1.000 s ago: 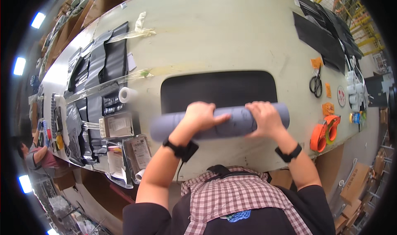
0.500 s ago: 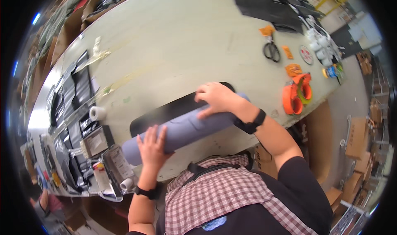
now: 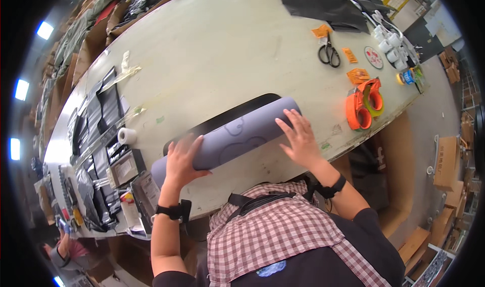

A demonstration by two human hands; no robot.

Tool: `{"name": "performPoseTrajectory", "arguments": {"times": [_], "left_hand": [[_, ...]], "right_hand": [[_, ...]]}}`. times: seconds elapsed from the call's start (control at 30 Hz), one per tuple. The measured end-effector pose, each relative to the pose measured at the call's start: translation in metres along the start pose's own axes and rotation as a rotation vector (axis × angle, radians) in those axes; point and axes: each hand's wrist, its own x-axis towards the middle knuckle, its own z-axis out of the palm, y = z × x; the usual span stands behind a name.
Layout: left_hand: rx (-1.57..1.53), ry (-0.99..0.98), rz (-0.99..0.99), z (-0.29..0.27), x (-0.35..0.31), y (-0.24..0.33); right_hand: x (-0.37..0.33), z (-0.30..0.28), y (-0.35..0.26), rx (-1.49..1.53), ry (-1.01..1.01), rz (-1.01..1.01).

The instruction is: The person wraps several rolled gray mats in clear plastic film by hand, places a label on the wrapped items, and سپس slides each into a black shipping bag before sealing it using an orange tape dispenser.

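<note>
On the pale table [image 3: 217, 49], both spread-fingered hands, left hand [image 3: 180, 159] and right hand [image 3: 300, 138], press the mostly rolled purple mat [image 3: 230, 139], only a dark strip [image 3: 222, 121] seemingly left unrolled.

I noted flat black packages [image 3: 96, 120] in rows left of the tape roll [image 3: 126, 135]. More black flat packages [image 3: 323, 6] lay far right of it, beyond small orange labels [image 3: 357, 76] and a round white-and-red label [image 3: 374, 57]. Brown cartons [image 3: 447, 160] stood farther right, off the table.
</note>
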Motion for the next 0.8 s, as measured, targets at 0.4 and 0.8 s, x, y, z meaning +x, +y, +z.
{"name": "performPoseTrajectory", "arguments": {"times": [0.4,0.8], "left_hand": [[0.101,0.023,-0.005,0.015,-0.026,0.004],[0.085,0.034,0.174,0.003,-0.021,0.020]], "right_hand": [[0.018,-0.121,-0.104,0.798,0.053,-0.149],[-0.012,-0.159,-0.212,1.145,0.377,-0.543]]}}
